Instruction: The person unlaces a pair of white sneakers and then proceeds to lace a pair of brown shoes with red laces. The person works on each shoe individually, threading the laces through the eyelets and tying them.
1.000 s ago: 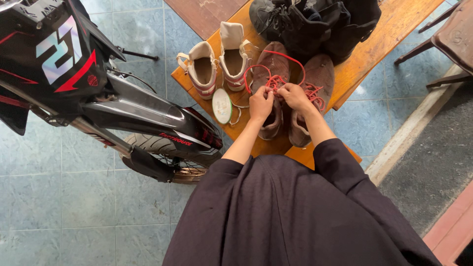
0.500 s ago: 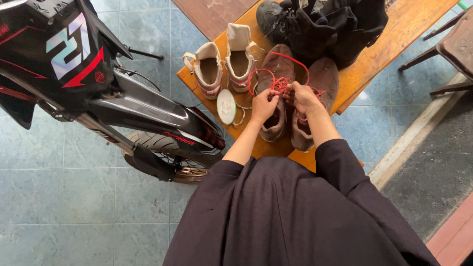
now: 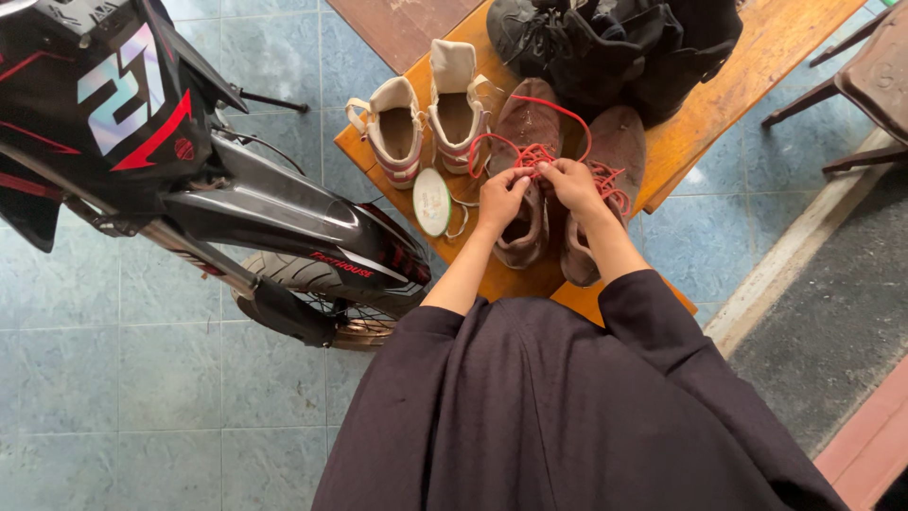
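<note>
A blue-grey tiled floor [image 3: 142, 378] fills the left and lower part of the view. On it at the left stands a black motorbike [image 3: 189, 180] with red trim, its tyre [image 3: 312, 284] just beside the corner of a wooden bench [image 3: 719, 85]. Right of the bench runs a pale kerb [image 3: 794, 255], then a dark mat [image 3: 842, 312], with a second seat [image 3: 875, 76] at the upper right edge.

On the bench, from the left: a pair of white shoes [image 3: 426, 123], a round tin lid [image 3: 430, 202] near the edge, then two brown shoes. The left hand [image 3: 501, 196] and right hand [image 3: 567, 180] meet over the left brown shoe [image 3: 525, 161], each pinching the red lace [image 3: 530, 151], which loops up over the shoe's toe. The right brown shoe [image 3: 605, 180] lies touching its mate, its own red lacing showing by the right wrist. Behind them sits a heap of black shoes [image 3: 605, 47].

The bike and the black heap are cut off by the top edge, the fingertips are hidden in the laces, and the person's dark clothing [image 3: 567, 416] covers the bench's near end.

Against half a second ago, the hands sit slightly lower on the shoe and the lace loop is a little tighter; nothing else on the bench has moved.
</note>
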